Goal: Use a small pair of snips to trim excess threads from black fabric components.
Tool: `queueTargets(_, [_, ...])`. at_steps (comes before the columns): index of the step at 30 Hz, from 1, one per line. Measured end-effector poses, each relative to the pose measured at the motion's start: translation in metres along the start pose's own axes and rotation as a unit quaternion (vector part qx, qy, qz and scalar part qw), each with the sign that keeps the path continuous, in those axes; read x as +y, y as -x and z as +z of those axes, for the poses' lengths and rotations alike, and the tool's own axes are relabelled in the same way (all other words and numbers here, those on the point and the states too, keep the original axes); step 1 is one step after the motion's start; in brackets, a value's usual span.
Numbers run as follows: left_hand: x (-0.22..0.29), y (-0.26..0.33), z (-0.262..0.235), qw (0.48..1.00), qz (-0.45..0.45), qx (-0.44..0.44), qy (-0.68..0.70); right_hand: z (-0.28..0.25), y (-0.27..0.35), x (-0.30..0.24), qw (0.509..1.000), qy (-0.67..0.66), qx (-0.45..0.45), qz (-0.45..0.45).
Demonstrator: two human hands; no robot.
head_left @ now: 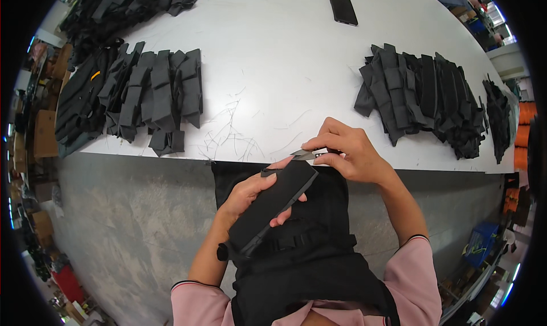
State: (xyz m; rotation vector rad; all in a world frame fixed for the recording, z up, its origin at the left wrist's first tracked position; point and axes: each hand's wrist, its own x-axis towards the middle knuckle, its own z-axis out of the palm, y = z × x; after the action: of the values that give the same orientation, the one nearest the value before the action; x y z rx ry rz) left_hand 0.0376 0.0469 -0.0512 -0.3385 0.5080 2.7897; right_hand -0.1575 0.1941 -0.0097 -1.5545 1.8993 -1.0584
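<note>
My left hand (250, 192) grips a black fabric strip (270, 203), folded and stitched, slanting up to the right over my lap. Its fingers wrap round both sides of the piece. In my right hand (350, 152) is a small pair of thread snips (307, 154), pinched between thumb and fingers. The metal blades touch or lie very close to the upper end of the strip, by my left fingertips. Whether a thread lies between the blades is too small to tell.
Piles of black sewn pieces lie on the white table (273, 58): a left pile (154, 92), a far-left heap (131, 7) and a right pile (419, 92). Loose thread ends (231, 135) litter the near edge. A black phone (342, 8) lies at the back.
</note>
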Motion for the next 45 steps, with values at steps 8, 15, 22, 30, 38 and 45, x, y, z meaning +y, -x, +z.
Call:
queueTargets(8, [-0.002,0.000,0.001,0.999,-0.005,0.036,-0.008,0.007,0.011,0.004,0.995,-0.071,0.064,0.009])
queueTargets(15, [0.003,0.000,0.004,0.998,-0.011,0.034,-0.051,0.006,0.013,-0.003,0.994,-0.059,0.088,0.035])
queueTargets(22, [0.000,-0.007,0.007,0.862,0.094,0.160,-0.471,0.027,0.025,0.000,0.955,-0.203,0.164,0.138])
queueTargets(30, [-0.011,-0.011,0.019,0.554,0.294,0.268,-0.731,0.046,0.035,0.007,0.890,-0.348,0.172,0.239])
queueTargets(38, [-0.015,-0.011,0.021,0.429,0.310,0.299,-0.794,0.054,0.034,0.003,0.960,-0.086,0.221,0.150])
queueTargets(45, [-0.018,-0.016,0.016,0.396,0.339,0.317,-0.793,0.069,0.024,0.000,0.957,0.113,0.245,0.103])
